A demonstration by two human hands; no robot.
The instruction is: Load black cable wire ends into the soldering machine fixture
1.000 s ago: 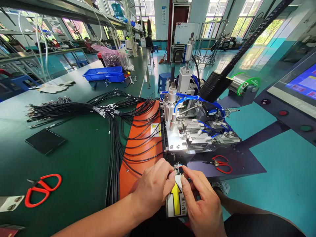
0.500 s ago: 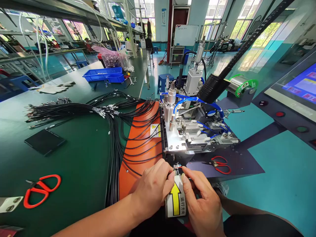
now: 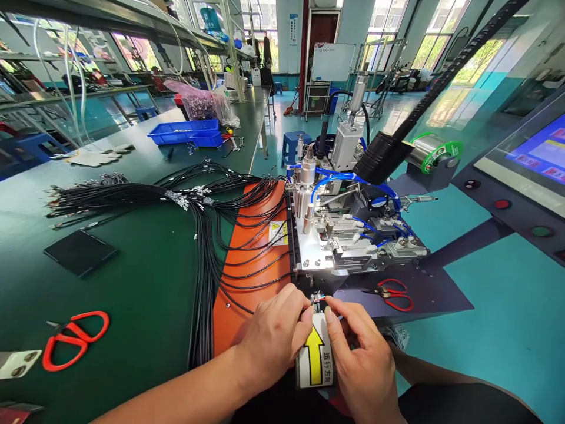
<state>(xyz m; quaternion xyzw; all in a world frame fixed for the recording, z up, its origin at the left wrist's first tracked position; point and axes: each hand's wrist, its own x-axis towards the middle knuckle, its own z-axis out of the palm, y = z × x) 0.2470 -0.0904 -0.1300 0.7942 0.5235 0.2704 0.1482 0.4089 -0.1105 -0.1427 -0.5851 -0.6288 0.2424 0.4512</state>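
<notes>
Workbench edge: both hands' (image 3: 273, 333) grip pinches wire end (image 3: 318, 298).

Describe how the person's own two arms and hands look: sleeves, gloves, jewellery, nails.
Both are bare. The left hand and its forearm show no glove, sleeve, watch or ring. The right hand is also ungloved, with short, plain nails and no ring in view; its forearm is bare where it shows, running down toward dark clothing at the bottom edge. No markings or bands appear on either arm.
</notes>
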